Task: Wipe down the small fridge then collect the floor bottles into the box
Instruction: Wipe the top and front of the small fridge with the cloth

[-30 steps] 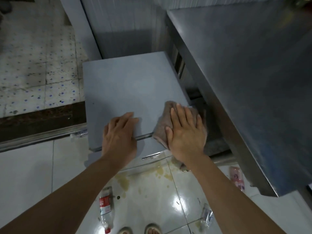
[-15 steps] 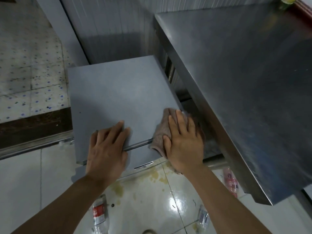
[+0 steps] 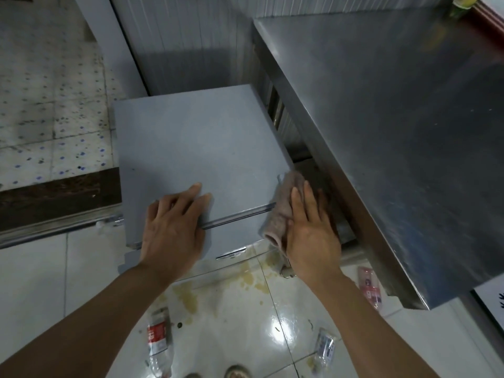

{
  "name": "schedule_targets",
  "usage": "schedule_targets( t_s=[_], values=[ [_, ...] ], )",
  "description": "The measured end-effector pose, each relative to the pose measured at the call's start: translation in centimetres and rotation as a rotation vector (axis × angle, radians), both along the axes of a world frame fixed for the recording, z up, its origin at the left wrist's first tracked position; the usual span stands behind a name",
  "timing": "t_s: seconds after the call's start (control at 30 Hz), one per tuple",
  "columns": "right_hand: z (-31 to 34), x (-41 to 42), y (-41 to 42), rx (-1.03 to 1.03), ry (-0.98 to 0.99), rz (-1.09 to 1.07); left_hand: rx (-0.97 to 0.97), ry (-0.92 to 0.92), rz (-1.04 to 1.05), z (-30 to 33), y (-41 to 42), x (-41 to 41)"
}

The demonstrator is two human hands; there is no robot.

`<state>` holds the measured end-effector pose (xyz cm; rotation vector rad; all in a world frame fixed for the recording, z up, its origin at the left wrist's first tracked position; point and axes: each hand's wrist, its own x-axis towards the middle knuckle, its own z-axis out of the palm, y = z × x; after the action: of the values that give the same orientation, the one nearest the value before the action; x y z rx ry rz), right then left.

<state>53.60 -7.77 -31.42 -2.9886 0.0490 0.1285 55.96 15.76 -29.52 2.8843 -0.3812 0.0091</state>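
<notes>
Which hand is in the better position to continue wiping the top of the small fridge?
The right hand, probably. It already presses the cloth flat against the front right corner of the small fridge. The left hand lies flat on the top near the front edge with no cloth under it, so it looks better suited to bracing.

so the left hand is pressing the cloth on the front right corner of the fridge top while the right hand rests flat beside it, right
Not quite: the hands are swapped. In the head view the right hand presses the cloth on the front right corner of the fridge top, while the left hand rests flat beside it.
</notes>
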Motion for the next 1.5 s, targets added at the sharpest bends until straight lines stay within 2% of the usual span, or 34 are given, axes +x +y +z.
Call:
schedule_targets(
  t_s=[0.07,0.13,0.2,0.3,0.43,0.53,0.6,0.63,0.73,0.77,0.83,0.9,0.97,1.1,1.17,1.27,1.37,1.43,1.5],
  values=[
    [0.1,-0.7,-0.2,0.049,-0.023,-0.025,-0.026,0.003,0.009,-0.2,0.3,0.0],
    [0.2,-0.1,0.4,0.009,-0.006,-0.012,-0.047,0.021,0.015,-0.6,0.5,0.0],
    [0.3,1.9,1.8,-0.062,0.015,0.073,-0.058,0.051,0.03,-0.4,0.4,0.1],
    [0.9,4.0,4.0,-0.017,0.03,0.103,-0.098,0.108,0.059,0.1,0.3,0.3],
    [0.6,1.1,6.1,0.031,0.027,0.264,-0.249,0.174,0.075,1.1,0.9,0.1],
    [1.3,0.4,6.7,0.223,0.053,0.304,-0.273,0.183,0.083,1.6,1.3,-0.4],
    [2.6,1.4,5.8,0.477,0.047,0.181,-0.258,0.17,0.089,1.8,1.5,-0.4],
    [3.0,2.1,4.8,0.51,0.037,0.135,-0.247,0.169,0.086,1.9,1.5,-0.4],
    [3.4,3.1,3.0,0.102,0.027,0.154,-0.242,0.188,0.081,2.1,1.4,-0.2],
    [3.3,3.2,3.0,0.035,0.03,0.155,-0.242,0.195,0.077,2.1,1.3,-0.2],
    [3.5,3.0,3.6,0.06,0.02,0.155,-0.254,0.207,0.055,2.3,1.0,-0.2],
    [4.1,2.7,4.0,0.225,0.009,0.147,-0.297,0.224,0.016,2.5,0.6,-0.2],
    [5.5,2.3,4.0,0.447,0.062,0.139,-0.409,0.329,0.024,3.2,-0.2,0.1],
    [8.7,2.0,3.7,0.701,0.066,0.173,-0.976,0.805,0.202,6.0,-1.1,1.6],
    [10.6,2.4,3.4,0.765,0.04,0.155,-1.103,0.891,0.194,7.6,-1.3,2.3],
    [13.5,3.5,2.5,0.782,-0.039,0.111,-1.177,0.741,0.153,10.2,-1.9,3.6],
    [15.8,4.3,1.9,0.906,-0.123,0.083,-1.215,0.568,0.073,12.1,-2.6,5.2],
    [15.8,4.6,1.8,0.996,-0.157,0.062,-1.152,0.498,0.061,11.9,-2.6,5.9],
    [13.9,4.9,2.0,0.979,-0.136,0.012,-1.026,0.467,0.115,10.3,-2.2,5.9]
  ],
)
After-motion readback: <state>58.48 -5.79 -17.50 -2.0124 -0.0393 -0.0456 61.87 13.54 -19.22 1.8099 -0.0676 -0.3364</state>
